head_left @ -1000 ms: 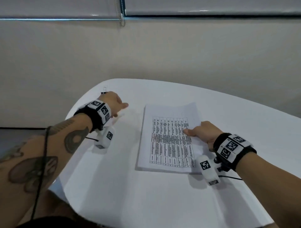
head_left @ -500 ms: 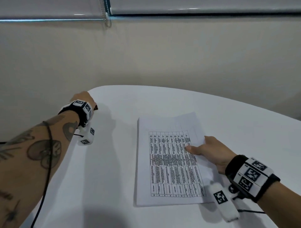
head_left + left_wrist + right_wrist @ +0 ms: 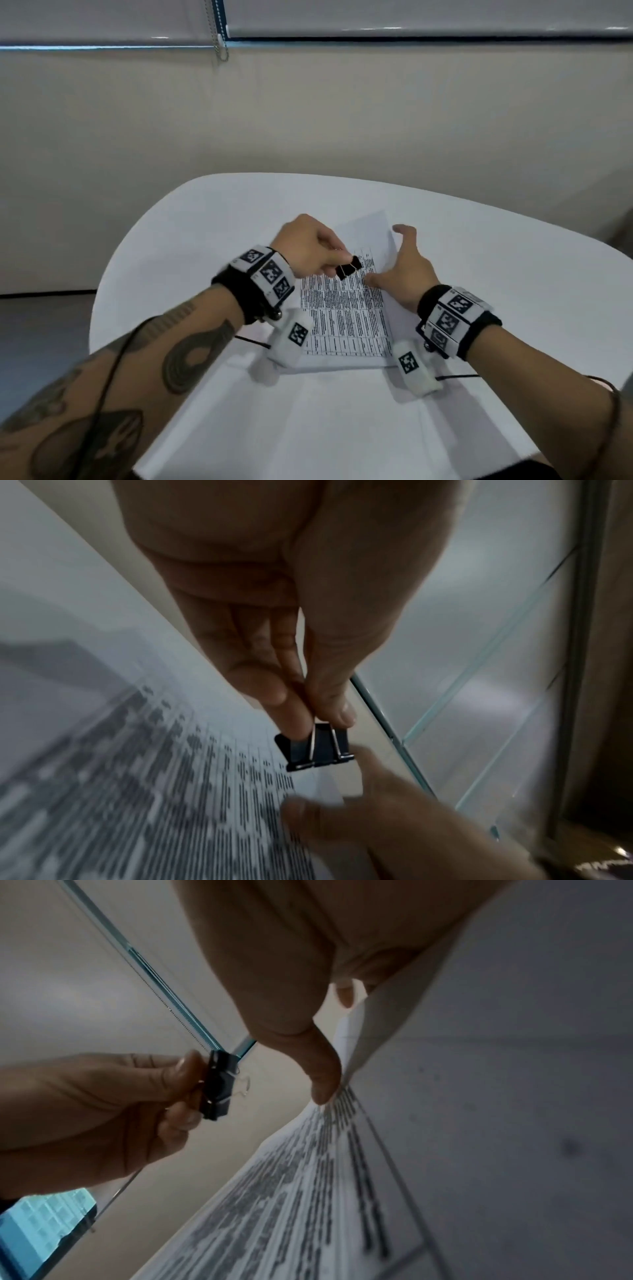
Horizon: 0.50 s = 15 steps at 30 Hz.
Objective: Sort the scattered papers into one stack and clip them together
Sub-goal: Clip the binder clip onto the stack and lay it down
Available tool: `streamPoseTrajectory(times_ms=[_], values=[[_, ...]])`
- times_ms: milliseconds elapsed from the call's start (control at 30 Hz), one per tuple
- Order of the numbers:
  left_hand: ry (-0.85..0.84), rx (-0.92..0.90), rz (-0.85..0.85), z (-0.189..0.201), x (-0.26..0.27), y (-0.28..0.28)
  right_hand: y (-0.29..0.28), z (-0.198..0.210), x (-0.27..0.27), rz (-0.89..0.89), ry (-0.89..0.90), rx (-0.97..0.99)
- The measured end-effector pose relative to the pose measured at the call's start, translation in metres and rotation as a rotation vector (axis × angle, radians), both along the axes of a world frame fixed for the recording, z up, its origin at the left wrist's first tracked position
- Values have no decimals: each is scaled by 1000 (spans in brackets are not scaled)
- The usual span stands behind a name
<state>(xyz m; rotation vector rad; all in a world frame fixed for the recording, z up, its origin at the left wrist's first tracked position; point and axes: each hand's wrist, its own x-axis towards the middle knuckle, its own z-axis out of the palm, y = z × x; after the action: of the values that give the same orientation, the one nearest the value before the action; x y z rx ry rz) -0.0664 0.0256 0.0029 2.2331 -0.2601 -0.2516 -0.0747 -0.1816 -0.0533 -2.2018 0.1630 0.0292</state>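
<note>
Papers (image 3: 346, 318) stacked. Left hand (image 3: 308, 250) pinches clip (image 3: 348, 272) above them; right hand (image 3: 402, 270) spread, steadying. Clipping remains.

Room: plain beige wall (image 3: 308, 113) runs behind the counter (image 3: 513, 274), no marks or fittings on it. Counter top is white, with a rounded far edge, and stands just in front of the wall. Above the wall, a window strip covered by pale grey roller blinds (image 3: 411, 15); a beaded pull chain (image 3: 222, 44) hangs between two blind panels. Thin line of bluish daylight shows under the left blind. Grey floor (image 3: 41, 329) visible at left, meeting the wall at a dark skirting line. Light is soft and even.
</note>
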Motion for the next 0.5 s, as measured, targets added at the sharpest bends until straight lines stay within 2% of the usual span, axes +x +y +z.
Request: streamPoseTrajectory(times_ms=[67, 133, 300, 400, 500], values=[[-9, 17, 35, -10, -6, -17, -2, 4, -1, 25, 0, 7], [-59, 66, 72, -16, -8, -28, -8, 14, -3, 34, 81, 38], [-117, 126, 90, -14, -9, -46, -18, 26, -7, 77, 389, 268], [-137, 56, 58, -11, -8, -54, -23, 20, -3, 157, 357, 153], [-89, -48, 34, -18, -9, -57, -28, 11, -3, 112, 257, 160]])
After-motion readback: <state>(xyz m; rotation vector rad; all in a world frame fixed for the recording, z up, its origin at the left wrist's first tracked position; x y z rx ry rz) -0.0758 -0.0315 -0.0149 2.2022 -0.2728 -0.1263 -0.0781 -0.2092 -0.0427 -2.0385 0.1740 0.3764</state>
